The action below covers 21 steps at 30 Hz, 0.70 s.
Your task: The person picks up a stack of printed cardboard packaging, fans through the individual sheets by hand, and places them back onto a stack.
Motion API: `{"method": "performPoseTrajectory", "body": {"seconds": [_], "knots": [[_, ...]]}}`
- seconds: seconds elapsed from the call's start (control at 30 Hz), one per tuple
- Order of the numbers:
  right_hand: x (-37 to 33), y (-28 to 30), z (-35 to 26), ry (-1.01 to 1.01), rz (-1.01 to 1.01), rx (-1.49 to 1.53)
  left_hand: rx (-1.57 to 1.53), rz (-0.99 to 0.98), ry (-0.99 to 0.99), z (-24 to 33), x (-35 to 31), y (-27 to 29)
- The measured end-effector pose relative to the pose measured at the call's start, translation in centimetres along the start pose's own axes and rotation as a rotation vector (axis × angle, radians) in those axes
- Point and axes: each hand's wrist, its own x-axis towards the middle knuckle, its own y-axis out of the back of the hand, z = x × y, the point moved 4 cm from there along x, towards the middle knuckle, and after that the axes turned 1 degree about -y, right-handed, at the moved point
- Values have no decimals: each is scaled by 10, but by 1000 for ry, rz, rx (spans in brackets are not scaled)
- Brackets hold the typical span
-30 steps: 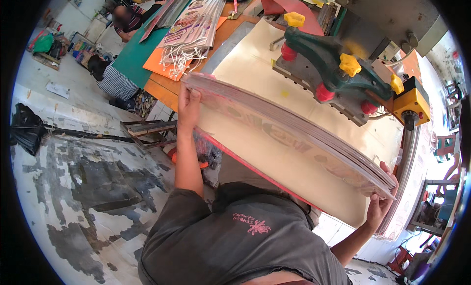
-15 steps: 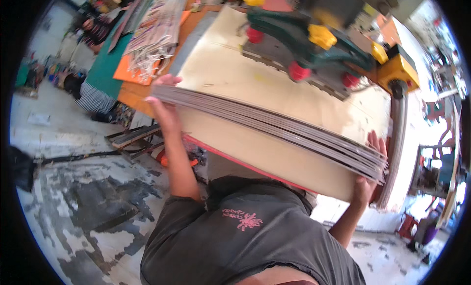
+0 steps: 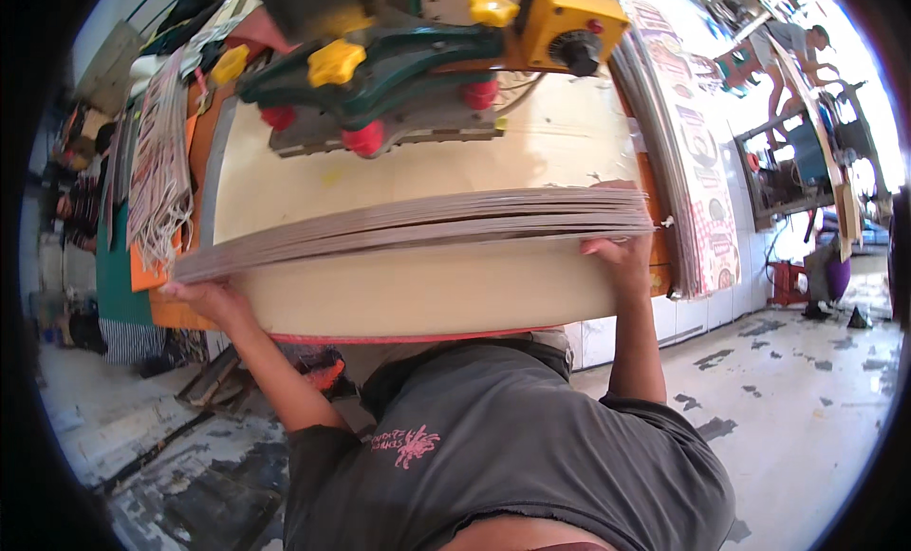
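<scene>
A wide stack of thin greyish flat sheets [image 3: 418, 219] stretches across in front of me, seen edge-on, above a cream-coloured tabletop [image 3: 427, 290]. My left hand [image 3: 213, 300] grips the stack's left end, thumb along the near edge and the other fingers hidden beneath. At the right end my right hand [image 3: 622, 252] is closed round the stack, thumb in front and fingers behind. The sheets fan slightly apart toward the right. What is on their faces cannot be seen.
Beyond the stack stands a machine with a dark green frame [image 3: 418, 53], yellow knobs and red feet; a yellow control box [image 3: 574, 29] sits beside it. Printed flat sheets [image 3: 697, 162] are piled at the right edge, a corded bundle [image 3: 161, 162] at the left. A person [image 3: 797, 48] is far right.
My view has turned to the right. The stack sloped down to the right before; now its right end is slightly higher than its left. Both hands still hold its ends.
</scene>
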Motion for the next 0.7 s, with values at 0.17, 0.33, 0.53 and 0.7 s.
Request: {"method": "performPoseTrajectory", "body": {"seconds": [0.17,0.33,0.53,0.7], "knots": [[1,-2,6,37,-50,94,-109,-185,-119,-13,18,23],[0,-5,17,-45,-107,229,-145,-175,-88,4,-1,6],[4,-9,8,-75,-118,326,-12,-155,-167,15,-13,-3],[2,-5,-7,-25,-42,265,28,-116,-148,16,-13,-1]]}}
